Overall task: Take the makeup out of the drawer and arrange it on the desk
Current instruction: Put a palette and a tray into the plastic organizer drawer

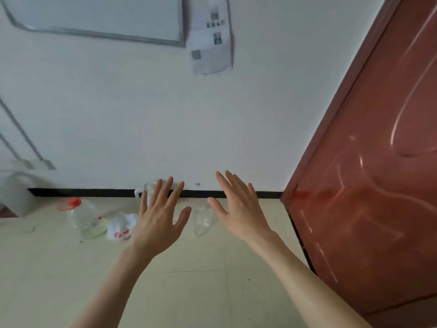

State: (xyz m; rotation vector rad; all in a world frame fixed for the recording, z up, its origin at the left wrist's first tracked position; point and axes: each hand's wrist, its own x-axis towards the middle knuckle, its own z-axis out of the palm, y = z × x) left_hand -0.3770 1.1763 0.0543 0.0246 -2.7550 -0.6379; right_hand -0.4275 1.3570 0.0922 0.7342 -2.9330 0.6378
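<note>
Status: no step of the task shows as begun. We hold both hands out in front of us, backs toward the camera, over a pale tiled floor [201, 292]. The left hand [158, 218] has its fingers straight and spread and holds nothing. The right hand [238, 209] is likewise flat, fingers extended and slightly fanned, and holds nothing.

Location of the task's things: neither drawer nor tabletop appears in the head view, and we see no makeup anywhere. We cannot tell where they stand relative to us.

What the view does show: a white wall [142, 114] with a black baseboard, a reddish-brown door [369, 185] at the right, a whiteboard [99, 15] and a sheet of printed paper [210, 36] high on the wall. On the floor near the baseboard lie a clear jug with a red cap [79, 211], a white plastic bag [120, 229] and a crumpled clear wrapper [203, 218].

Judgement: all work is left. We must first face the drawer, then open it, remove the makeup and arrange it.
</note>
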